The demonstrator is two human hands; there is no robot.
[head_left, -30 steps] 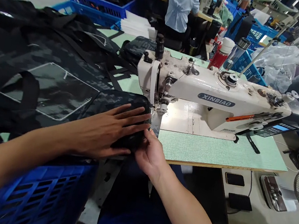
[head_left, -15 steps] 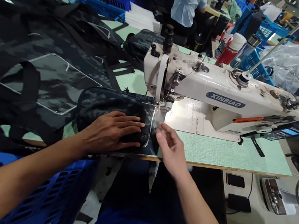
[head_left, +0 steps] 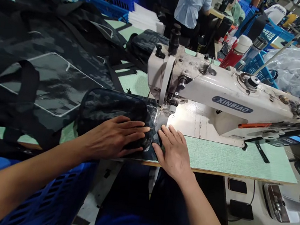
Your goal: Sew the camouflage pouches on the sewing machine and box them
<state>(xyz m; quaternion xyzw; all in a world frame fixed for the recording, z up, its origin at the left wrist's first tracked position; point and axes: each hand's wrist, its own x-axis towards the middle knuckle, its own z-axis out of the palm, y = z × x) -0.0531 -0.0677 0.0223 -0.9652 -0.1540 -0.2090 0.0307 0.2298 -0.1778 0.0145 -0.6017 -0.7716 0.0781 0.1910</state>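
Observation:
A dark camouflage pouch-like fabric piece [head_left: 108,108] lies on the green table at the left of the sewing machine [head_left: 200,80]. My left hand [head_left: 118,138] rests flat on its right part, fingers stretched toward a white line near the edge. Just right of that line, my right hand [head_left: 175,152] lies with fingers extended, its fingertips on the dark fabric margin and the rest over the table. The presser foot and needle area [head_left: 161,107] are a little beyond both hands, at the fabric's far right corner.
Dark camouflage bags [head_left: 50,82] with straps are heaped at the left. A blue crate [head_left: 50,195] stands below the table edge. An orange-handled tool [head_left: 255,125] lies against the machine. A red bottle [head_left: 232,55] stands behind it, and a person [head_left: 192,6] sits farther back.
My right hand has gone from raised, curled fingers to lying palm down by the fabric's edge. The left hand has slid slightly right. The view has shifted a little.

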